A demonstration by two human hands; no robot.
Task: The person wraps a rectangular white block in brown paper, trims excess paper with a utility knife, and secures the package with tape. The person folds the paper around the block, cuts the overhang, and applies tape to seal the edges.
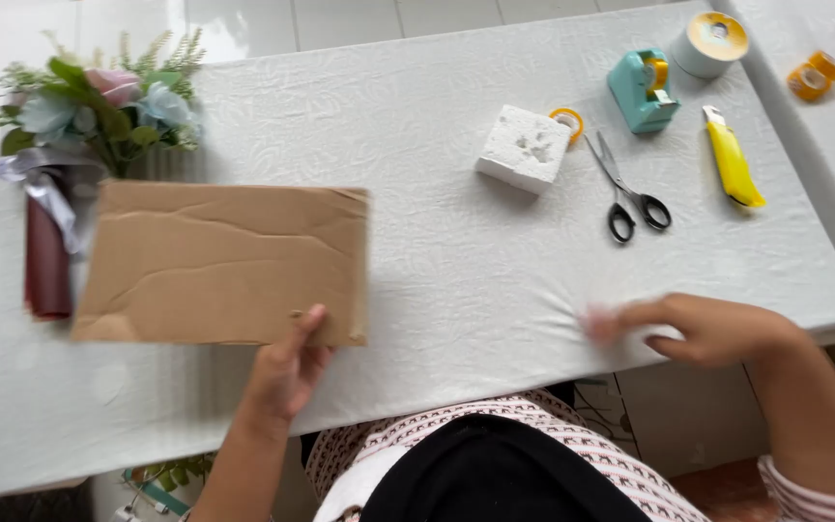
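One cardboard sheet [224,264] lies flat on the bench [456,280]; the left hand [287,372] pinches its near edge. The right hand [703,329], blurry, rests spread on the cloth right of the sheet. Beyond it: one foam block [524,147], one pair of scissors [627,188], one yellow cutter [733,161], one tape dispenser [643,89]. A flower bouquet [89,106] sits partly under the sheet's left end.

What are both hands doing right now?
Left hand: holding the cardboard sheet by its bottom edge.
Right hand: open, empty, blurred on the tablecloth.
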